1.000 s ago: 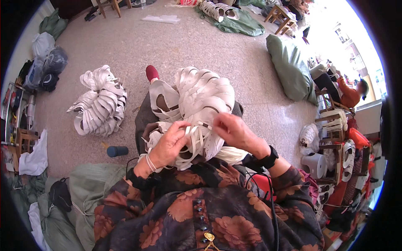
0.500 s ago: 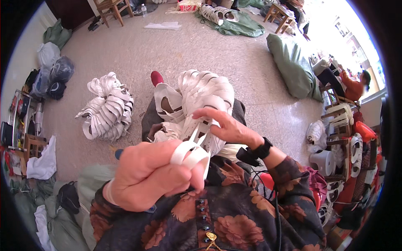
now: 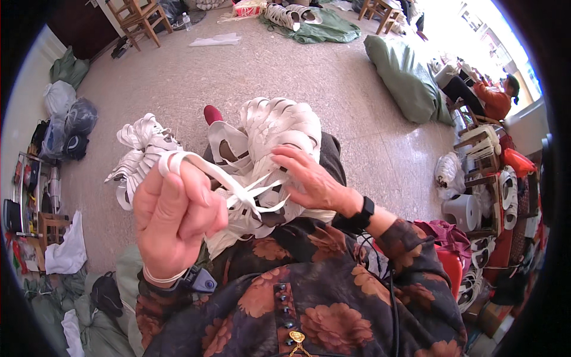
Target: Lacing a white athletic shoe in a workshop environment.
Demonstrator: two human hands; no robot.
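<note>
Lace [image 3: 221, 180] in left hand [image 3: 175, 217], partly hiding shoe pile [image 3: 135, 159]; right hand [image 3: 315, 181] spread; green sack [image 3: 406, 83] beyond

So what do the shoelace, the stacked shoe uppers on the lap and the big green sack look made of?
White shoelace: likely woven textile, matte; flat and limp, looping at the left hand.
White shoe uppers: leather or synthetic, can't tell; smooth, low sheen, stiff-looking curves.
Green sack: woven plastic or cloth, weave too small to see; dull, creased.

The pale speckled floor [image 3: 345, 172] bore stacked white shoe uppers [image 3: 141, 138] toward ten o'clock, a flat white sheet [image 3: 215, 40] at eleven, a long green sack [image 3: 405, 78] toward two.
</note>
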